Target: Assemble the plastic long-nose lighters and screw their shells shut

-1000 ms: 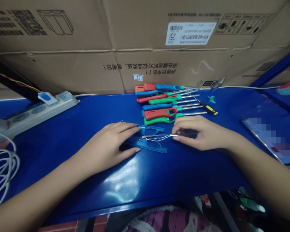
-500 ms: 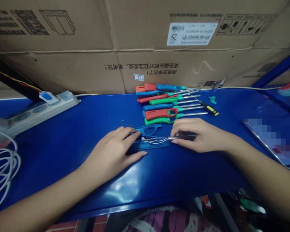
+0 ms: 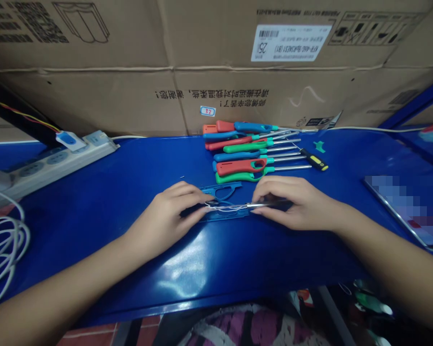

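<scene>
Two opened halves of a blue lighter shell lie on the table in front of me; the far blue half [image 3: 225,190] has a trigger loop, and the near blue half [image 3: 225,215] is partly hidden. Over them run thin white wires [image 3: 229,209] into a metal lighter tube [image 3: 254,205]. My left hand [image 3: 173,209] is closed, thumb and fingertips pinching the left end of the wires; its fingers hide the shell's left end. My right hand [image 3: 292,202] pinches the metal tube between thumb and fingers, the tube lying level.
Several assembled lighters [image 3: 241,166] lie in a stack behind the shell, with a black-yellow screwdriver [image 3: 314,159] and a green plastic piece [image 3: 319,146] beside them. A phone [image 3: 400,211] is at right. A power strip [image 3: 54,163] and coiled white cable [image 3: 7,254] are left; cardboard [image 3: 130,105] stands behind.
My left thumb has moved up from the near shell half, and the fingers have closed on the wire end. The tube and wires have shifted slightly left with my right hand.
</scene>
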A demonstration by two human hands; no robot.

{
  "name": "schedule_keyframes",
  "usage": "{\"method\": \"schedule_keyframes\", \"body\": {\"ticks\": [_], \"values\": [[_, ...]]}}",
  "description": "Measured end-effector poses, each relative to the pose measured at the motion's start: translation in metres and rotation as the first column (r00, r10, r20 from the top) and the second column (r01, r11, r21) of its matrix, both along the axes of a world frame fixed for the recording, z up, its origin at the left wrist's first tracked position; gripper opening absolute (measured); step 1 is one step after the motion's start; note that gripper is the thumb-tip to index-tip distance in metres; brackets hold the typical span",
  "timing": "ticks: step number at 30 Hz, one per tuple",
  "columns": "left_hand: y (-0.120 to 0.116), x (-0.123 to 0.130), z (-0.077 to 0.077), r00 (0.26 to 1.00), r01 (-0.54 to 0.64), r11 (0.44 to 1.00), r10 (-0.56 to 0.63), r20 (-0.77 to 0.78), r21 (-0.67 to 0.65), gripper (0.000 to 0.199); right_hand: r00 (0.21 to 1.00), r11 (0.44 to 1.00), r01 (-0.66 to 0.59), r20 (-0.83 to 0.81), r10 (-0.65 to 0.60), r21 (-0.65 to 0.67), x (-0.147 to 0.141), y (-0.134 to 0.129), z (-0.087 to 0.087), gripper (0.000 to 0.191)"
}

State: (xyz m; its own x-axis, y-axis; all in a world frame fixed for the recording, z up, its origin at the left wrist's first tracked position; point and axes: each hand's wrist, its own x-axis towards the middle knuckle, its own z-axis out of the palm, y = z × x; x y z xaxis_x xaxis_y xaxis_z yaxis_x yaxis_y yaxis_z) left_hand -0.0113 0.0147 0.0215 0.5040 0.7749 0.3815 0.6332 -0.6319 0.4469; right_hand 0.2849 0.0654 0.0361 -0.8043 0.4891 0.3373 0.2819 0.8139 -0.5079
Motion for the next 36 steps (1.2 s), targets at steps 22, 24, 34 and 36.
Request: {"method": "schedule_keyframes", "body": {"ticks": [22,24,34,36], "values": [[-0.001,-0.006,0.008,0.995,0.042,0.997,-0.048,-0.084,-0.070,0.020,0.953,0.996,-0.019,0.301,0.045,-0.086,0.001,0.004,-0.003,0.015],[0.000,-0.006,0.008,0.993,0.064,0.997,-0.066,-0.096,-0.031,0.020,0.955,0.996,0.000,0.295,0.027,-0.092,0.000,0.003,-0.005,0.015],[0.001,-0.005,0.007,0.995,0.038,0.996,-0.045,-0.087,-0.079,0.021,0.958,0.982,0.137,0.270,-0.097,-0.134,-0.005,0.003,-0.012,0.014],[0.001,-0.005,0.007,0.994,0.046,0.997,-0.052,-0.100,-0.063,0.021,0.955,0.983,0.145,0.274,-0.110,-0.110,-0.006,0.002,-0.011,0.014]]}}
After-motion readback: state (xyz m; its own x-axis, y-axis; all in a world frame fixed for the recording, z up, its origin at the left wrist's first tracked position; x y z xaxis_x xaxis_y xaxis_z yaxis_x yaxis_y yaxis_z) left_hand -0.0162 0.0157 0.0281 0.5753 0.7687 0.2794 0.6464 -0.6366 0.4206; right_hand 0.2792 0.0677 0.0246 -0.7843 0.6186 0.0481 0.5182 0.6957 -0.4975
